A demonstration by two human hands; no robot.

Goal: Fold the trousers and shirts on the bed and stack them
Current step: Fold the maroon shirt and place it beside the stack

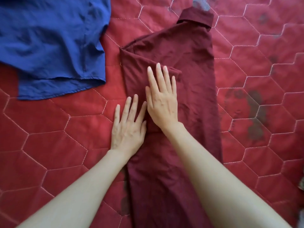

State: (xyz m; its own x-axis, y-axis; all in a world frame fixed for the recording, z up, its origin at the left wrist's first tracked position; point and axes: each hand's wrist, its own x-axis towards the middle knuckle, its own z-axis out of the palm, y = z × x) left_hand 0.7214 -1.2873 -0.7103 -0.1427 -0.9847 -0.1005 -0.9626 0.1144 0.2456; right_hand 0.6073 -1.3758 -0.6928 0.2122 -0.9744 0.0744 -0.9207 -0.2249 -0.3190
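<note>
On the red quilt (65, 129) with hexagon stitching, your maroon shirt (189, 63) lies as a long, soft, creased strip, its near end cut off. Your left hand (127, 127) and right hand (162, 102) press it flat-fingered, gripping nothing; the crumpled blue shirt (52, 43) runs off the top-left.

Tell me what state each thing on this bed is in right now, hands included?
Maroon shirt: partly folded into a long narrow strip, sleeve folded in across it, collar at the far end.
Blue shirt: unfolded, rumpled, lying apart at the far left.
Left hand: open, flat, pressing the maroon shirt's left edge.
Right hand: open, flat, pressing the folded-in sleeve.
Red quilt: spread flat under everything.
</note>
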